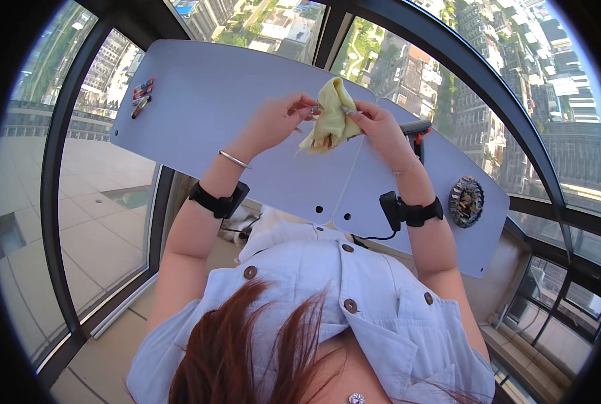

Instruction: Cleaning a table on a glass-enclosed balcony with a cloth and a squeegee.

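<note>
From my remote seat I saw both hands raised over the pale grey table (199,101) — the left hand (277,120) pinched shut on one edge of a yellow cloth (331,118), the right hand (374,126) gripping the other edge, fingers curled tight. The cloth hung crumpled between them above the tabletop. A round dark patterned object (467,201) lay to the right — small red and black clips (141,96) sat far left

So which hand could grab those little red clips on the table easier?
Probably the left hand. The red clips lie at the table's far left end, on its side. The right hand sits farther away; both pinch the yellow cloth.
</note>
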The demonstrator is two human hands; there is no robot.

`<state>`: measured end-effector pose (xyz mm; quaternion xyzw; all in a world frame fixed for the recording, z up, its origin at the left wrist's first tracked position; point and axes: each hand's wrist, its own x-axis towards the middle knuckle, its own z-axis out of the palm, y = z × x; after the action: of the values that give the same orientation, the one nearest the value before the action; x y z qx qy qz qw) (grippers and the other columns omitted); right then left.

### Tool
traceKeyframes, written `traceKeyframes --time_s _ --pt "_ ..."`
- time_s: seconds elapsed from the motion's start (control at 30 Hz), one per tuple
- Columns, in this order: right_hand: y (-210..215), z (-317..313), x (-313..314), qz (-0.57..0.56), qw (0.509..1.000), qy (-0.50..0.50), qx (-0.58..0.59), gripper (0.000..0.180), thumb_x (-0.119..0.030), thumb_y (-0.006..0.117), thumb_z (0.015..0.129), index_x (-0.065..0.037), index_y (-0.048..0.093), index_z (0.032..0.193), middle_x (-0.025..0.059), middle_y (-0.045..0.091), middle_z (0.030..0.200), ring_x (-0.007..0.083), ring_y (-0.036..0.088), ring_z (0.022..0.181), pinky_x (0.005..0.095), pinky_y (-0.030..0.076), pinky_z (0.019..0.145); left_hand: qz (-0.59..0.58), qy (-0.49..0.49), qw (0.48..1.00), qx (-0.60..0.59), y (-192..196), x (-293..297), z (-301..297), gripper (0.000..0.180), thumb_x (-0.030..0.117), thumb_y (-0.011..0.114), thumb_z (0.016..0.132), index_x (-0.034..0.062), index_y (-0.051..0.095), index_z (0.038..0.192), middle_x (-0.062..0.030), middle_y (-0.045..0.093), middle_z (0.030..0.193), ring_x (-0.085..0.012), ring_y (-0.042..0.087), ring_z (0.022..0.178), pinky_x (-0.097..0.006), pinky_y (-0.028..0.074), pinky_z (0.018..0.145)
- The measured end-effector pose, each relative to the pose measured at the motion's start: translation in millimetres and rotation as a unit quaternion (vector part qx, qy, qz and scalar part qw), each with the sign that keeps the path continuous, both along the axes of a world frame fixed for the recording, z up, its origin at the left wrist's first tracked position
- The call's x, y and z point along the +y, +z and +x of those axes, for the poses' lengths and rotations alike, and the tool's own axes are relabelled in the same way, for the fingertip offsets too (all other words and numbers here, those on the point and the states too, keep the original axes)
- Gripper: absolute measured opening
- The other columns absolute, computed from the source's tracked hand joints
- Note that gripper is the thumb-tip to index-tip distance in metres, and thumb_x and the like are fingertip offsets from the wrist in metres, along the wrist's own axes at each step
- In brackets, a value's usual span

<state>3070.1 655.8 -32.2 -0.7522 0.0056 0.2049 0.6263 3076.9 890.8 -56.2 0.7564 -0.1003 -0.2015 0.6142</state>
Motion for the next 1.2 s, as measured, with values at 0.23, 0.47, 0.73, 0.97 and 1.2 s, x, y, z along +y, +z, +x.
traceKeyframes --time_s 0.23,0.47,0.73,0.97,1.2 --pt "3.2 43.5 -8.3 -0.091 0.993 0.005 -0.070 0.033 -0.019 0.059 0.095 0.005 0.062 0.117 0.0098 0.067 0.096 0.0140 0.065 0.083 0.0273 0.052 0.075 0.098 0.008 0.970 -0.222 15.4 -25.8 31.3 0.056 0.035 0.069 0.084 0.0066 0.050 0.128 -0.0132 0.069 0.104 -0.0266 0.068 0.094 -0.035 0.054 0.080" --pt "11.5 83.9 -46.8 -0.285 0.908 0.008 -0.306 0.028 -0.018 0.059 0.091 -0.002 0.066 0.113 0.0116 0.061 0.104 0.0266 0.064 0.092 0.0344 0.050 0.082 0.200 0.035 0.945 -0.255 26.3 -5.2 88.0 0.035 0.013 0.064 0.079 0.0119 0.062 0.114 -0.0103 0.069 0.099 -0.0250 0.067 0.087 -0.034 0.054 0.078" --pt "-9.3 63.5 -45.0 -0.363 0.843 0.034 -0.396 0.021 -0.015 0.058 0.090 -0.016 0.071 0.107 0.0084 0.061 0.103 0.0290 0.059 0.095 0.0383 0.050 0.083 0.223 0.064 0.907 -0.353 6.0 0.2 77.8 0.025 0.005 0.057 0.080 0.0108 0.068 0.101 -0.0097 0.069 0.093 -0.0291 0.066 0.083 -0.035 0.053 0.074" --pt "-90.0 39.1 -17.0 -0.455 0.826 0.128 -0.309 0.029 -0.029 0.064 0.086 -0.015 0.068 0.110 0.0060 0.059 0.118 0.0272 0.053 0.112 0.0426 0.042 0.098 0.439 -0.090 0.849 -0.282 -78.7 0.7 59.9 0.029 0.019 0.051 0.088 0.0159 0.063 0.114 -0.0059 0.062 0.121 -0.0255 0.055 0.116 -0.049 0.031 0.108" --pt "-144.9 62.4 10.9 -0.566 0.773 0.078 -0.276 0.061 -0.049 0.045 0.095 -0.025 0.030 0.149 0.0051 0.023 0.157 0.0284 0.008 0.147 0.0476 0.008 0.119 0.523 -0.176 0.789 -0.271 -121.9 -35.9 83.5 0.089 0.066 0.047 0.087 0.0156 0.015 0.153 -0.0076 0.008 0.160 -0.0266 0.006 0.148 -0.049 0.014 0.118"
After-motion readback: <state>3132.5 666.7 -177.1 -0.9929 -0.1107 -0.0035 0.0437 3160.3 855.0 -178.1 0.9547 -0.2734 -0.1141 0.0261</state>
